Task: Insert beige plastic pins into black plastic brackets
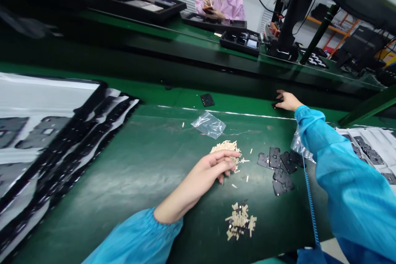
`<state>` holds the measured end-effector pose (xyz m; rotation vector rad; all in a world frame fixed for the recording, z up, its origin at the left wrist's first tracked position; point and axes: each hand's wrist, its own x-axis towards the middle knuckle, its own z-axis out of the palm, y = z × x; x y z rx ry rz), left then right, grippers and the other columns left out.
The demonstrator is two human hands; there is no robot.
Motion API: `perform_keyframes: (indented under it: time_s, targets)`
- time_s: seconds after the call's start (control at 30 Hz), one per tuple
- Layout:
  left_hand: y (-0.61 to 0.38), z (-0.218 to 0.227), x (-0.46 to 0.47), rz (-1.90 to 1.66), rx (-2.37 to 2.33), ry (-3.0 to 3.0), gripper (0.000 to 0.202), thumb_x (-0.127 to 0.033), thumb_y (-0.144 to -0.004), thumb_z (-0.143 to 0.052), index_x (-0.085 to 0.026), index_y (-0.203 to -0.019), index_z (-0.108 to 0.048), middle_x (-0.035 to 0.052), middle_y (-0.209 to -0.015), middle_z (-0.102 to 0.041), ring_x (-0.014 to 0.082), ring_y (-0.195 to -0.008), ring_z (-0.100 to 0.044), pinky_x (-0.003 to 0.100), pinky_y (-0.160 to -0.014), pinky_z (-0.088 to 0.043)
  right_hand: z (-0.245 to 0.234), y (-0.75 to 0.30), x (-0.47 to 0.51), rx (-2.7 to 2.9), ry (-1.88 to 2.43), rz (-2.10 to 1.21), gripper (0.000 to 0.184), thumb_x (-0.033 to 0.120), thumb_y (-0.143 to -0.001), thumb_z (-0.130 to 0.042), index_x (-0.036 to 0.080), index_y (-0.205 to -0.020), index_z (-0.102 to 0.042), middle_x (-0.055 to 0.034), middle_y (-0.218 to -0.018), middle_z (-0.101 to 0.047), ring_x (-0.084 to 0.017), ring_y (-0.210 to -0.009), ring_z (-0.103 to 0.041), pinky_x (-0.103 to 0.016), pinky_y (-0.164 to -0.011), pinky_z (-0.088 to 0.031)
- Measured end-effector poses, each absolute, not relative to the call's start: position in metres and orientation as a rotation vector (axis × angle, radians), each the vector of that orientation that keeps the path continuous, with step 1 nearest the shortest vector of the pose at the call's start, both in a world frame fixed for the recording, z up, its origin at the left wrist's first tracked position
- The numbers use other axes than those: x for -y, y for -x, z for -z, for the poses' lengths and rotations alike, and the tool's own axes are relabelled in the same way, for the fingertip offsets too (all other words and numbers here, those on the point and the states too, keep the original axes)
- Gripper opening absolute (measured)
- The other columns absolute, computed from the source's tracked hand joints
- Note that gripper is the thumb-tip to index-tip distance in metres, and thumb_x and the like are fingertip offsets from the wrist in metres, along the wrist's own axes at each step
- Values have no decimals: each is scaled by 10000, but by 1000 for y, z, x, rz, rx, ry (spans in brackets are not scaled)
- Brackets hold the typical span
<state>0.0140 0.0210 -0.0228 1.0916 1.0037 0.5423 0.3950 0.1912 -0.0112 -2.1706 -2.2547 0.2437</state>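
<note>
My left hand point(213, 167) rests at the near edge of a heap of small beige strips point(225, 147). Its index finger lies stretched over the strips, the thumb sits below, and the other fingers curl partly out of sight. Reaching to the far right of the bench, my right hand point(289, 101) has thumb and fingers around a small black plate point(274, 106), most of which the hand hides. Several flat black plates point(281, 169) with cut-outs overlap in a loose group right of the heap. A nearer pile mixes beige strips and small dark bits point(239, 220).
One black plate point(207, 100) lies by the back ledge, behind a clear plastic bag point(209, 124). Stacked trays point(62, 132) fill the left, and another tray point(379, 142) stands right. A blue coiled cord point(311, 202) hangs below my right sleeve. Across the bench sits a person in pink point(236, 2).
</note>
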Motion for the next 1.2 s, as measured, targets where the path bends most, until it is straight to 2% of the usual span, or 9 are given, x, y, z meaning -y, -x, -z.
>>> perform_keyframes:
  time_s: [0.33,0.43,0.5,0.6,0.67,0.77,0.9,1.03,1.2]
  targets:
    - [-12,27,-24,-591,-997,-1119,303,-328,-807,-702,-192,-1071,-764,20,-730,-673,154,-649,-583,237,-552,-443,-8,-386,-166,1906,2040,-549,390,339,-996,-655,165,-1340,-592,-107,-1264,-654,-240,-1054,-681,-444,-890,-593]
    - [-17,29,-21,-749,-1038,-1205,272,-328,-803,-732,-182,-1029,-772,35,-783,-680,166,-710,-603,266,-622,-489,-9,-341,-129,1934,1828,-718,737,252,-884,-762,157,-1519,-399,-17,-938,-682,-172,-801,-678,-333,-754,-587]
    - [-22,30,-17,-863,-1054,-1245,309,-348,-800,-753,-177,-1057,-763,53,-873,-696,175,-775,-620,290,-692,-519,-9,-303,-97,1994,1664,-926,890,234,-757,-863,233,-1524,-410,49,-842,-652,-148,-725,-658,-285,-685,-571]
    - [-27,28,-11,-831,-972,-1215,377,-378,-800,-772,-186,-1122,-742,66,-954,-719,179,-786,-644,276,-646,-528,-14,-254,-52,1973,1245,-1460,895,236,-770,-844,239,-1542,-392,54,-826,-633,-131,-697,-628,-266,-650,-537]
    - [-28,26,-9,-765,-912,-1157,301,-398,-815,-769,-169,-1011,-758,59,-870,-723,164,-715,-640,247,-570,-507,-20,-237,-32,1887,1161,-1593,872,251,-781,-835,212,-1536,-399,40,-834,-625,-136,-711,-628,-274,-658,-536]
    - [-24,23,-9,-827,-929,-1005,282,-389,-806,-795,-144,-941,-756,21,-696,-676,126,-602,-597,215,-519,-482,-29,-236,-16,1867,1177,-1307,872,309,-779,-843,241,-1534,-411,-65,-1108,-666,-192,-896,-664,-325,-731,-566]
    - [-19,21,-10,-928,-948,-843,554,-318,-754,-852,-156,-1260,-696,-21,-654,-652,111,-576,-586,196,-509,-473,-29,-242,1,2195,1056,-773,917,201,-833,-766,306,-1613,-295,-101,-1360,-657,-292,-1256,-591,-500,-1024,-507]
    - [-17,16,-8,-918,-924,-824,511,-366,-807,-812,-151,-1259,-711,9,-735,-680,115,-621,-593,215,-535,-473,-10,-229,11,2030,1180,-554,565,148,-906,-653,296,-1443,-563,-56,-1079,-799,-271,-1003,-713,-504,-936,-546]
    - [-18,17,-6,-1006,-946,-1083,273,-315,-785,-835,-179,-1019,-796,-8,-750,-644,117,-689,-569,235,-631,-471,5,-214,4,1138,1321,-1189,558,320,-765,-851,249,-1283,-658,19,-747,-766,-178,-605,-678,-367,-661,-589]
